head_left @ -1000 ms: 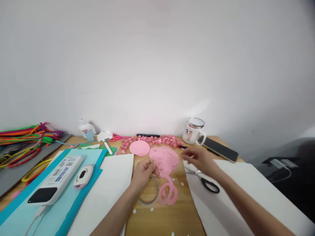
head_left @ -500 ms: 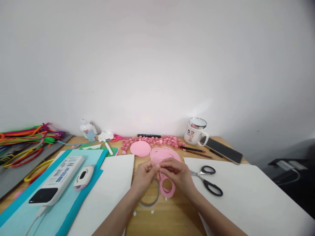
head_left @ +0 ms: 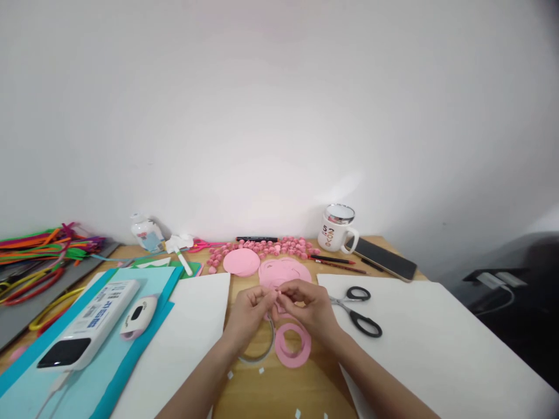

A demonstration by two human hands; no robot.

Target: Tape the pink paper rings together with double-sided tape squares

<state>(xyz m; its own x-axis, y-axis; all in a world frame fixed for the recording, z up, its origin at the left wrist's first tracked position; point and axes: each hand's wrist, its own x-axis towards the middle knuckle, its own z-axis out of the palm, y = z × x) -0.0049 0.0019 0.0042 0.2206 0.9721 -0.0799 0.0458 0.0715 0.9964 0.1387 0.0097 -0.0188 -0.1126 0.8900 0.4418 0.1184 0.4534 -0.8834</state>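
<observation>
Over the near middle of the table, my left hand (head_left: 250,314) and my right hand (head_left: 308,307) meet fingertip to fingertip. Both are closed in a pinch on a small piece of pink paper (head_left: 278,293), mostly covered by the fingers. Just below them lies a pink paper ring (head_left: 293,345) in curled layers; whether it joins the pinched paper I cannot tell. A tape roll (head_left: 258,358) sits partly under my left hand. Beyond the fingers is a pile of pink paper spirals (head_left: 286,269), and left of it a stack of pink paper circles (head_left: 241,262).
Several rolled pink paper buds (head_left: 290,247) line the back, near a white mug (head_left: 335,233) and a phone (head_left: 384,258). Black-handled scissors (head_left: 358,311) lie on white paper at right. A white power bank (head_left: 91,326) rests on blue sheets at left. Small white bits (head_left: 261,370) dot the table.
The view has shifted slightly, moving the table things left. The pink ring now lies lower and farther from my fingers. Both hands keep their pinch.
</observation>
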